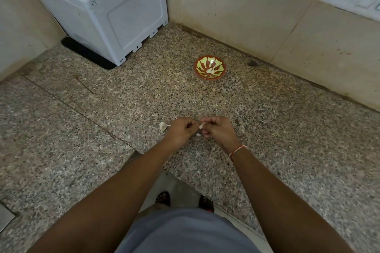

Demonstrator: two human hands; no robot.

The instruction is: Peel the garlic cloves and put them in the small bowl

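On a speckled granite counter [267, 129], the left hand [181, 130] and right hand [216, 129] pinch one garlic clove [201, 126] together. An unpeeled clove [162, 125] lies beside; the small bowl [210, 66] sits well apart. A slipping clove could roll away.

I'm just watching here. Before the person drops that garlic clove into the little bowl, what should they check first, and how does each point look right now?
1. Clove held: ok. The left hand and right hand both pinch the garlic clove between them.
2. Clove fully peeled: cannot tell; the fingers hide most of it.
3. Small bowl upright and uncovered: ok.
4. Room in the bowl: ok; only some pale pieces lie at its bottom.
5. Path to the bowl: ok; bare counter lies between hands and bowl.
6. More garlic left: ok; a piece of garlic lies on the counter beside the left hand.
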